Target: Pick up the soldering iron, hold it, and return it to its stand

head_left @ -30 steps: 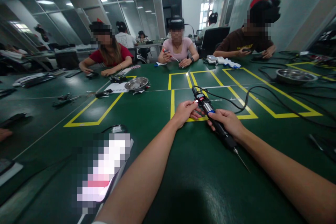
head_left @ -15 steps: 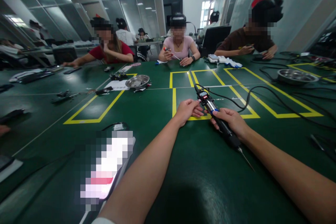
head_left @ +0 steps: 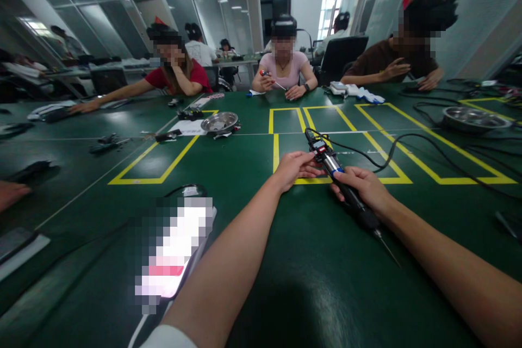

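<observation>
My right hand (head_left: 369, 187) is wrapped round an electric screwdriver (head_left: 346, 187) with a black grip, a blue ring and a silver section. Its long thin bit points back toward me, down to the right. At the far, corded end, the thumb and forefinger of my left hand (head_left: 294, 169) pinch the side of the tool, while the other fingers lie loosely below. From that end a black cord (head_left: 381, 166) loops off to the right. What the left fingertips press on is too small to make out.
A lit phone (head_left: 179, 247) lies beside my left forearm on the green table (head_left: 285, 283). Metal bowls (head_left: 220, 122) stand farther off, left and right. Yellow tape (head_left: 276, 152) marks rectangles. Cables run along the right. Several people sit opposite; one holds a screwdriver (head_left: 274, 80).
The view has shifted slightly, so the table's things sit a little farther right. Both hands keep their place on the electric screwdriver. The person in red reaches farther left.
</observation>
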{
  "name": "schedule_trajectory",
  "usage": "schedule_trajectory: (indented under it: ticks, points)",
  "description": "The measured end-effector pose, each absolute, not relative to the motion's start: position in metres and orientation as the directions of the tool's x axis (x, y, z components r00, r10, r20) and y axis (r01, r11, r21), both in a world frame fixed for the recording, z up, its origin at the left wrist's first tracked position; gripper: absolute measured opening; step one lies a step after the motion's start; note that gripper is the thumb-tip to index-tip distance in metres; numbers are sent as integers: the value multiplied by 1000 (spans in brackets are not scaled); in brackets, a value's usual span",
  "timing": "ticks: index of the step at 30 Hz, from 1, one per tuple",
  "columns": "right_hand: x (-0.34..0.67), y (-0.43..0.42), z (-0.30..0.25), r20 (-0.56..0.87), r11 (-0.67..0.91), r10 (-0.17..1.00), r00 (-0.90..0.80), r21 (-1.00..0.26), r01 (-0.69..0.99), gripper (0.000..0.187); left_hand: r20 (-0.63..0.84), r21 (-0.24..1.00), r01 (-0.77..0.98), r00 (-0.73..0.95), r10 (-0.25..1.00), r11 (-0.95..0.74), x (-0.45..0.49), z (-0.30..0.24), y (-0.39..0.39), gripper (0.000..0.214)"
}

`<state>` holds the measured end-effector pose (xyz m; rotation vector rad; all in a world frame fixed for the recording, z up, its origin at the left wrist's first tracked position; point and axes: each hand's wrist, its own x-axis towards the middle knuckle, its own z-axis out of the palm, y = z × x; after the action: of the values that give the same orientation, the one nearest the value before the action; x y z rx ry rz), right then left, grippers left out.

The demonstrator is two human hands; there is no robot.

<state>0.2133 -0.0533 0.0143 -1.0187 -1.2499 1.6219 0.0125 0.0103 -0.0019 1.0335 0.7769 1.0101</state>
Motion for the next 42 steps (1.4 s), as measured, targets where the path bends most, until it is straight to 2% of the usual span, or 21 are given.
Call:
schedule_trajectory:
  ticks: [9,23,34,42]
  points:
    - [208,-60,18,-126,-237,924,-362,-930,-280,53,-42,901,-389,358,933,190,5,0,11,29]
    - [212,-58,18,-150,-279,894,-422,-924,-263,38,37,926,-368,327,944,91,6,1,6,37]
    - [209,-59,14,-94,-204,914,-395,-947,-248,47,19,939,-335,262,965,72,12,1,5,37]
    - [211,-59,12,-84,-186,909,-409,-958,-218,48,21,930,-354,321,947,100,8,7,1,42]
